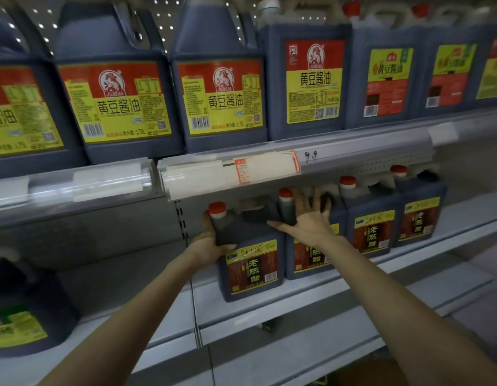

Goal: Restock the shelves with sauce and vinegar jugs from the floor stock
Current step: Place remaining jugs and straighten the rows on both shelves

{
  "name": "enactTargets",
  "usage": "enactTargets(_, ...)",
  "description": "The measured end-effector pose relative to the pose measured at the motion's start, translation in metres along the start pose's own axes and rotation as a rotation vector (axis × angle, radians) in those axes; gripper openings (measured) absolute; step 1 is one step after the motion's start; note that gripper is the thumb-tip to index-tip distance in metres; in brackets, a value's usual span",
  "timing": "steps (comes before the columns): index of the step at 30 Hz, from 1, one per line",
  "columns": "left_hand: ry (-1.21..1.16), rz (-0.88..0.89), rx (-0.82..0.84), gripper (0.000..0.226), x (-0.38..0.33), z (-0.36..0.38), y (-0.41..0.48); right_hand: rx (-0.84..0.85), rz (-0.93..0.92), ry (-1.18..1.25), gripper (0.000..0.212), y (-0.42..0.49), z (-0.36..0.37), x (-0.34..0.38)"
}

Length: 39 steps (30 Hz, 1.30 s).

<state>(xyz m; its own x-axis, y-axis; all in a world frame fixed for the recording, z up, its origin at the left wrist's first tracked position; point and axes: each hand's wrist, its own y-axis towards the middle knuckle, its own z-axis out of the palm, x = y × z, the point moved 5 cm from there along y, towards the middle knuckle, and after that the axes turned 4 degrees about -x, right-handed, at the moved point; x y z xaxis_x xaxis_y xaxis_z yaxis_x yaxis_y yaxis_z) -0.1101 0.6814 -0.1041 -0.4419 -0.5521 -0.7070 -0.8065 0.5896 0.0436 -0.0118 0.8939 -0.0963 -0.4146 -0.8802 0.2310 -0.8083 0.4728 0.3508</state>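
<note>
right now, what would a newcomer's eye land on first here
Two bare arms reach to the lower shelf, where the left hand grips a red-capped vinegar jug by its shoulder and the right hand lies spread over the jug tops. Above, big soy sauce jugs with red and yellow labels fill the upper shelf.

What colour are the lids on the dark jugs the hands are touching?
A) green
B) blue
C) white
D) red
D: the vinegar jug that the left hand grips has a red cap, and the next jug, by the open right hand, has one too.
</note>
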Motion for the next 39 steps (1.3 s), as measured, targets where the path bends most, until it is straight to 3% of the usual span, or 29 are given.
enactTargets(7, 0.008, -0.018, -0.02, 0.091, 0.001, 0.0, 0.0, 0.099, 0.016, -0.064, 0.106, 0.0, -0.001, 0.004)
enactTargets(11, 0.102, 0.007, -0.044, 0.076, 0.0, -0.001, -0.008, 0.094, 0.03, -0.018, 0.103, -0.006, -0.004, 0.009)
enactTargets(16, 0.535, 0.102, -0.125, 0.087, 0.008, -0.004, -0.029, -0.039, -0.009, -0.075, 0.093, -0.018, -0.001, 0.028)
enactTargets(22, 0.916, 0.191, -0.302, 0.072, 0.034, -0.043, -0.061, -0.088, -0.3, -0.297, 0.091, -0.031, 0.008, 0.068)
enactTargets(26, 1.004, 0.195, -0.326, 0.092, 0.056, -0.084, -0.088, -0.082, -0.318, -0.283, 0.104, -0.041, 0.011, 0.106)
enactTargets(29, 1.05, 0.141, -0.35, 0.073, 0.077, -0.115, -0.106, -0.092, -0.319, -0.242, 0.108, -0.054, 0.01, 0.146)
enactTargets(34, 1.069, 0.125, -0.422, 0.092, 0.121, -0.164, -0.155, -0.058, -0.342, -0.209, 0.118, -0.084, 0.019, 0.227)
enactTargets(39, 1.05, 0.051, -0.4, 0.084, 0.184, -0.209, -0.214, -0.024, -0.408, -0.212, 0.117, -0.123, 0.04, 0.307)
